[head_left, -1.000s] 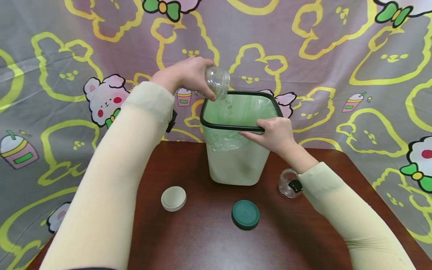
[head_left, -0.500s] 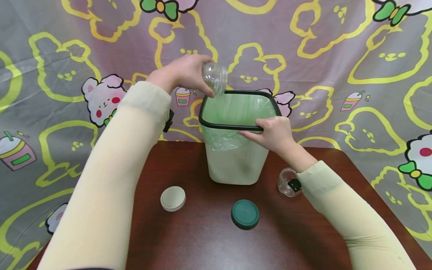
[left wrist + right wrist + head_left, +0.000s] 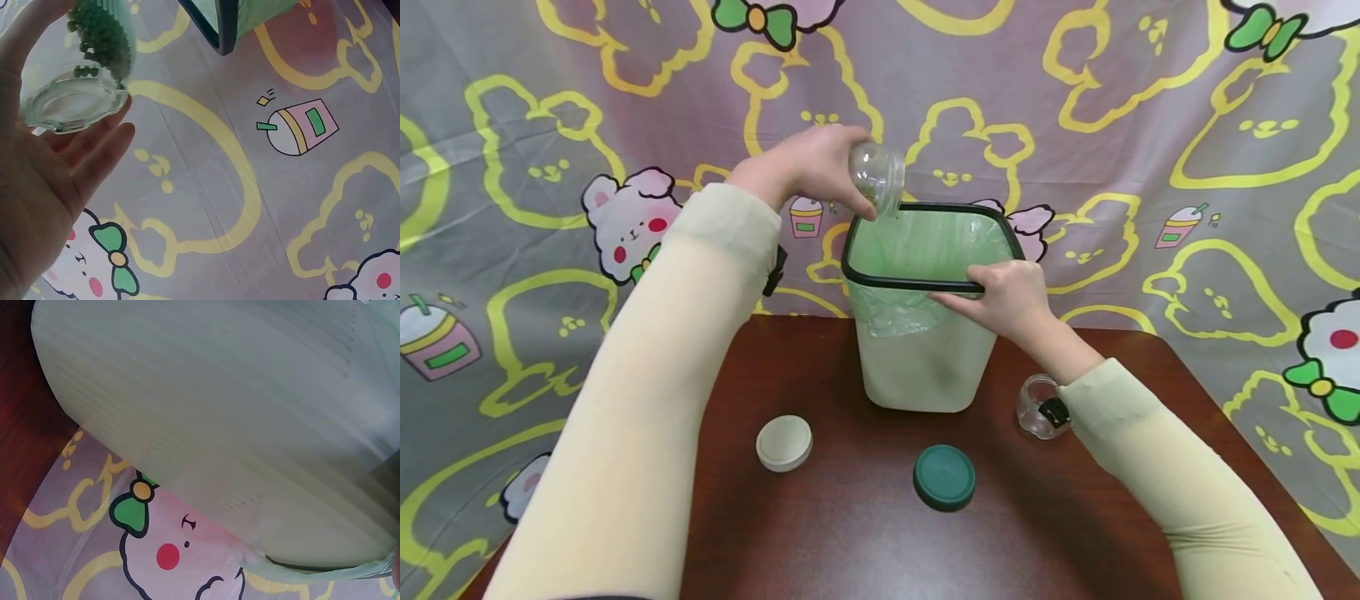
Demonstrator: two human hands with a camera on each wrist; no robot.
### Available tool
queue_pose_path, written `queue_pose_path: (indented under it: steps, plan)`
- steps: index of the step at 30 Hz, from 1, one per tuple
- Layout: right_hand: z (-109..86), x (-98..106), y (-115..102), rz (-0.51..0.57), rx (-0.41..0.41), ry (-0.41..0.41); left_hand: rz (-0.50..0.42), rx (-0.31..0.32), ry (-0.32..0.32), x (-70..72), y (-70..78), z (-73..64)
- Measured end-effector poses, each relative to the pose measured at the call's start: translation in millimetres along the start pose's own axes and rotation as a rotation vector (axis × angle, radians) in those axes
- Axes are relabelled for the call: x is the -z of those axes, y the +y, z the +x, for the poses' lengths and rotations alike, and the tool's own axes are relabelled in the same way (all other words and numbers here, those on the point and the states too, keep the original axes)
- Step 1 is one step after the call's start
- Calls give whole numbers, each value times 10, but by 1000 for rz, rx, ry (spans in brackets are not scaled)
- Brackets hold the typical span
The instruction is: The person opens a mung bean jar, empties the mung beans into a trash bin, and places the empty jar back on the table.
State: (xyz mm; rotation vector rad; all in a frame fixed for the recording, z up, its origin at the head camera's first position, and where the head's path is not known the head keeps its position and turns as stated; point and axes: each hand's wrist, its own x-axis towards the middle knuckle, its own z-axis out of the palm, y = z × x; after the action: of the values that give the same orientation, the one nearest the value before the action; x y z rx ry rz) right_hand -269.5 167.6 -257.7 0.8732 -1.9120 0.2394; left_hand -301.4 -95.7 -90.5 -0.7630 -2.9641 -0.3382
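Observation:
My left hand (image 3: 826, 169) holds a clear glass jar (image 3: 876, 177) on its side, mouth to the right, above the left edge of a pale waste bin (image 3: 925, 371). In the left wrist view, small round green grains (image 3: 107, 42) lie along the jar's wall, away from its thick base. A light green bag (image 3: 943, 237) lines the bin and folds over below its black rim. At the rim's front right corner my right hand (image 3: 1011, 302) grips, thumb outside and fingers over the top. The bin's wall fills most of the right wrist view, with that hand almost wholly out of frame.
On the brown table (image 3: 865, 533) lie a cream lid (image 3: 784, 443) at left and a dark green lid (image 3: 944, 477) in front of the bin. A second clear glass jar (image 3: 1036, 408) stands right of it, partly behind the right wrist. A patterned cloth (image 3: 1097, 167) hangs behind.
A second ago several grains were falling from the jar's mouth into the bin; now only a few specks show just below it. The jar has shifted slightly left. The right hand keeps its grip.

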Motion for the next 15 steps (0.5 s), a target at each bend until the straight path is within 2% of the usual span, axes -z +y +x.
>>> queue_pose_path:
  steps: [7,11,15]
  plan:
    - [-4,-3,-1,0,-3,6,-23,-3,-39,7,9,-6]
    - [-3,0,-3,-1,0,7,-24,-3,-19,8,5,-15]
    - [-3,-3,-5,-5,1,8,-31,2,-47,-4,9,-22]
